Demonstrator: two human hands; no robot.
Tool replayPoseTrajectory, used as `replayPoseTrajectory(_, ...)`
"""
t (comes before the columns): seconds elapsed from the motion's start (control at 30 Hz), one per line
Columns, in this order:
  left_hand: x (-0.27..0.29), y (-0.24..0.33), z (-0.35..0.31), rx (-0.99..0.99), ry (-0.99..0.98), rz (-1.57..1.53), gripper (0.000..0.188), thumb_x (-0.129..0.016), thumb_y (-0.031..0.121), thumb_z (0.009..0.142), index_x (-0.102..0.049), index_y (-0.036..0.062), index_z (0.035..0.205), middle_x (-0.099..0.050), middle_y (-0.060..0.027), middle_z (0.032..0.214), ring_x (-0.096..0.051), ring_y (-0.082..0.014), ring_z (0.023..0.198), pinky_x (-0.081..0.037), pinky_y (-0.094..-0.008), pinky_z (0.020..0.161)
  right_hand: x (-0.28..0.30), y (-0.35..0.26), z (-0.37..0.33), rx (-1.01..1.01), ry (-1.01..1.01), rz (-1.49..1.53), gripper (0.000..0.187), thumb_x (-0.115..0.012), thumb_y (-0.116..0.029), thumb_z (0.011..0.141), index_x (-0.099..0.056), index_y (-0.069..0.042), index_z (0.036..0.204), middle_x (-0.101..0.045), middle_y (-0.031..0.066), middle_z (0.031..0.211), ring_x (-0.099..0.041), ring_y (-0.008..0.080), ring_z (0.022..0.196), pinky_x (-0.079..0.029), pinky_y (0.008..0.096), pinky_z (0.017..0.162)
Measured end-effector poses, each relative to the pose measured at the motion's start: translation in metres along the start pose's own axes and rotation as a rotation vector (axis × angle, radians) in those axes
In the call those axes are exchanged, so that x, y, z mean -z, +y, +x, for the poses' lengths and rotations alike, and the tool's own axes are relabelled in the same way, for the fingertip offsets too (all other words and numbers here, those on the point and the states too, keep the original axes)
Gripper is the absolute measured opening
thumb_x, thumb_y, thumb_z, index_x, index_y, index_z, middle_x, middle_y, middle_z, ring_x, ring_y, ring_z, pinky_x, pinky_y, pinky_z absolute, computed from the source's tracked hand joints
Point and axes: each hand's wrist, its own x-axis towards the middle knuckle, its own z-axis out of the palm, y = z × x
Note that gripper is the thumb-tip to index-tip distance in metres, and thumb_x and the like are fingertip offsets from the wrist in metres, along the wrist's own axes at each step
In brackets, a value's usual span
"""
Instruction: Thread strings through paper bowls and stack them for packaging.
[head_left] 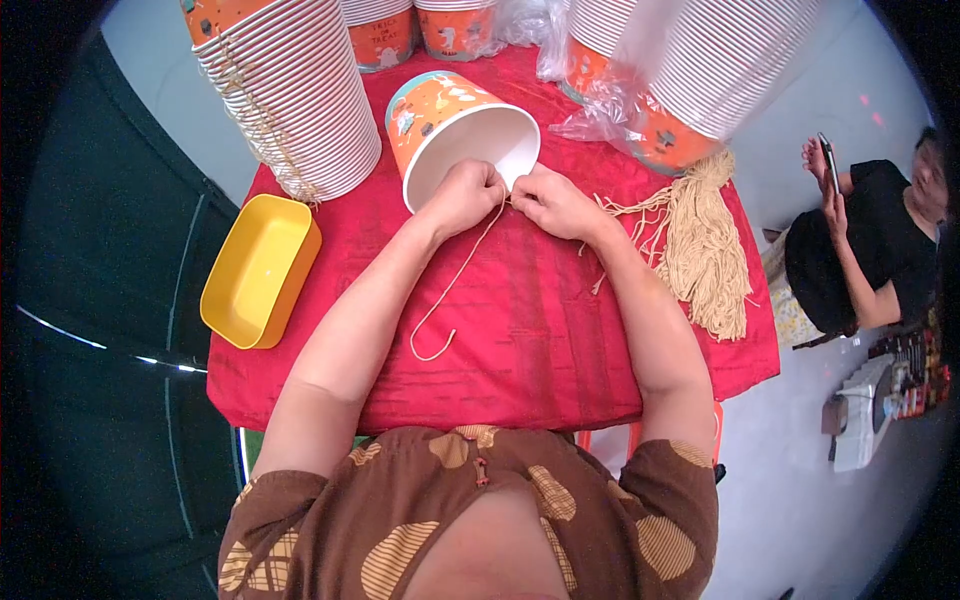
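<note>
Left hand: the left hand (466, 195) is curled nearly closed at the lower rim of the paper bucket (455, 135), fingertips pinching the tan cord (455, 280).
Right hand: the right hand (553, 203) is likewise closed to a pinch, gripping the same cord just beside the left hand, at the bucket's rim.
Paper bucket: orange and teal outside with small printed figures, white inside, lying on its side on the red cloth (520, 330), mouth toward the person.
Cord: one loose end trails from the hands down across the cloth and ends in a hook-like curl.
Cord bundle: a tan cord bundle (705, 245) lies to the right of the hands.
Bucket stacks: a tall stack (290, 95) of matching buckets lies at the left; more stacks (690, 70) in clear plastic at the upper right.
Yellow tray: an oblong yellow tray (255, 270) sits at the cloth's left edge.
</note>
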Motion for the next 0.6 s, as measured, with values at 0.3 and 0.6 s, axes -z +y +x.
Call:
replayPoseTrajectory(0.3,-0.003,0.004,-0.003,-0.057,-0.004,0.082,0.007,-0.061,0.004,0.078,-0.065,-0.0019,0.079,-0.067,-0.0188,0.078,-0.066,-0.0278,0.075,-0.050,-0.0381,0.069,-0.011,0.007,0.000,-0.092,0.113,0.173,0.011,-0.060,-0.010,0.084,-0.063,0.001,0.085,-0.059,0.0193,0.094,-0.059,0.0312,0.087,-0.048,0.0397,0.080)
replayPoseTrajectory(0.6,-0.012,0.010,-0.008,-0.134,0.035,0.212,0.008,-0.058,0.000,0.077,-0.064,-0.0043,0.079,-0.065,-0.0266,0.087,-0.064,-0.0411,0.086,-0.050,-0.0445,0.074,-0.019,0.011,0.004,-0.184,0.202,0.373,0.015,-0.059,-0.009,0.083,-0.062,0.005,0.077,-0.057,0.0171,0.097,-0.057,0.0261,0.090,-0.046,0.0362,0.081)
